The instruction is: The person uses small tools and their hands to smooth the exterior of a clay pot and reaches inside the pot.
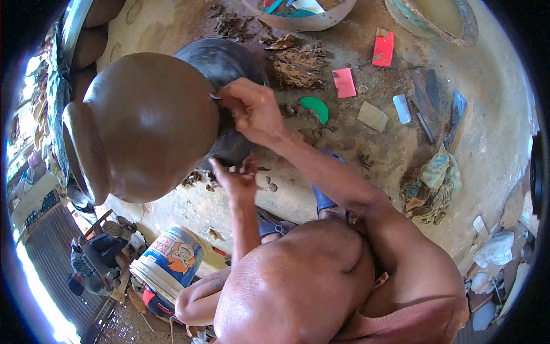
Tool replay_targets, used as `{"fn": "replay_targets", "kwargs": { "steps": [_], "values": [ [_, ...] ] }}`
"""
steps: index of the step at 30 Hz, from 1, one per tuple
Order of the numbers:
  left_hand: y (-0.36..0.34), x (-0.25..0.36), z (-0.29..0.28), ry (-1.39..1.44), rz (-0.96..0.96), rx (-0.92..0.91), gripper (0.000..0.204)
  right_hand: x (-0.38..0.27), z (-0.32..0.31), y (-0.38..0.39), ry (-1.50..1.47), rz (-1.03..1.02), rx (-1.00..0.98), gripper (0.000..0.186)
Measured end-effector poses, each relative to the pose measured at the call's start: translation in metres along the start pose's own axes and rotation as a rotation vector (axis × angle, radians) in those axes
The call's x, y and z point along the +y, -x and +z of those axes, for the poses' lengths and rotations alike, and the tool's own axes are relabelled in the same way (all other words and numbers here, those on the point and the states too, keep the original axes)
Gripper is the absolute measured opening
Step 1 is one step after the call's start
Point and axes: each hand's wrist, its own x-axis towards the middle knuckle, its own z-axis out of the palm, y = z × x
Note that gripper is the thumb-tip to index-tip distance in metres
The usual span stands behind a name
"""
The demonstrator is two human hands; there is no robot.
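A large round brown clay pot [152, 123] fills the left, its flared rim [86, 152] facing left and its rounded body toward my hands. Behind and beside it is a dark, smooth, round surface [223, 60], partly hidden by the pot. My right hand [255, 112] is closed in a pinch against the pot's right side. A thin pale edge shows at its fingertips, too small to name. Lower down, my left hand [238, 178] is at the lower edge of the dark round surface, thumb and fingers apart. Whether it presses on that edge is hard to see.
Scraps of clay [298, 63], pink pieces [344, 83], a red piece [383, 49], a green half-round piece [314, 109] and a crumpled cloth [433, 183] lie on the floor. Two basins [312, 23] stand at the back. A printed bucket [172, 252] is at lower left.
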Motion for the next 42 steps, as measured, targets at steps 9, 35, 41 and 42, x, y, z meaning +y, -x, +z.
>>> {"fn": "replay_targets", "kwargs": {
  "steps": [9,35,41,42],
  "values": [
    [-0.051,0.054,-0.019,0.052,0.102,-0.084,0.062,-0.015,-0.002,0.032,0.007,0.066,-0.007,0.033],
    [-0.166,0.088,-0.164,-0.57,0.671,-0.262,0.054,-0.079,-0.007,-0.107,0.027,-0.152,0.05,0.014],
    [-0.144,0.038,-0.073,-0.174,0.327,-0.156,0.058,-0.055,-0.006,-0.159,0.105,-0.303,-0.247,0.016],
    [-0.141,0.043,-0.074,-0.178,0.334,-0.139,0.058,-0.06,-0.005,-0.16,0.097,-0.325,-0.283,0.016]
  ]
}}
